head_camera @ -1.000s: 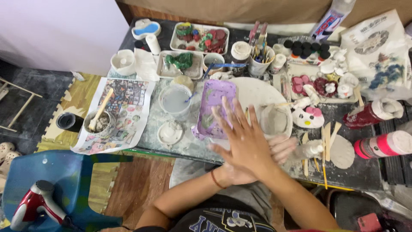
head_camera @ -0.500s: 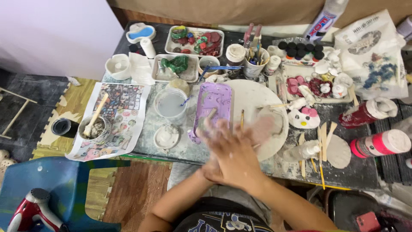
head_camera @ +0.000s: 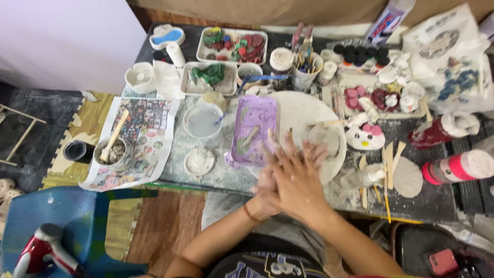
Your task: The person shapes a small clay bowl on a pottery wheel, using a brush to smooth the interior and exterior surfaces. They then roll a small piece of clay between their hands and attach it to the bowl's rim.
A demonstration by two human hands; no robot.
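Observation:
My right hand (head_camera: 298, 180) lies flat on top of my left hand (head_camera: 263, 189), palms pressed together, fingers stretched out and pointing away from me. Whatever may sit between the palms is hidden. A thin band circles my left wrist. The hands hover over the near edge of a round white board (head_camera: 303, 108). Just past my fingertips a grey clay lump (head_camera: 327, 139) rests on that board. A purple tray (head_camera: 254, 128) smeared with clay lies to the left of the fingers.
A cup of cloudy water (head_camera: 202, 121) and a small white dish (head_camera: 199, 161) stand left of the tray. Wooden tools (head_camera: 388, 159), a flat clay disc (head_camera: 407, 176), a cat-shaped figure (head_camera: 364, 136) and red bottles (head_camera: 437, 131) crowd the right. A blue chair (head_camera: 67, 226) stands below left.
My pressed hands have slid against each other and shifted a little down and right on the board. The right hand's fingers, spread wide a second ago, are now closer together.

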